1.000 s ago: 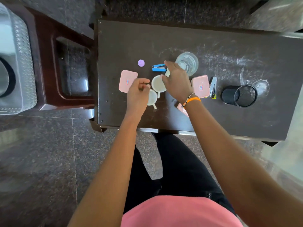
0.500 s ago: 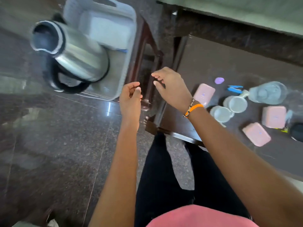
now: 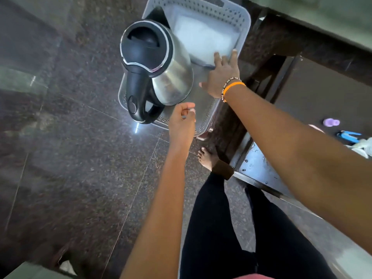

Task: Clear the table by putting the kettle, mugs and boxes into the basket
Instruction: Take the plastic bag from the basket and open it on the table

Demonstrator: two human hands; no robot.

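Observation:
A steel kettle (image 3: pixel 171 77) with a black lid and handle stands in the near-left part of the grey perforated basket (image 3: pixel 244 27). A white box (image 3: pixel 203 39) lies in the basket's far part. My right hand (image 3: pixel 221 77) reaches over the basket with straight, spread fingers, its fingertips at the white box's near edge. Just over the basket's near rim, beside the kettle handle, my left hand (image 3: pixel 181 123) hovers with fingers curled against the thumb; I see nothing in it. A white mug (image 3: pixel 364 147) shows at the right edge on the dark table (image 3: pixel 322 93).
The basket sits on a dark wooden stool (image 3: pixel 261 63) left of the table. A purple disc (image 3: pixel 331 122) and a blue stapler (image 3: pixel 348 136) lie on the table. My bare foot (image 3: pixel 205 158) stands by the table's corner on the polished stone floor.
The view has swung left from the table to the basket. Both hands left the mugs and moved over the basket; the right hand has spread flat toward the white box.

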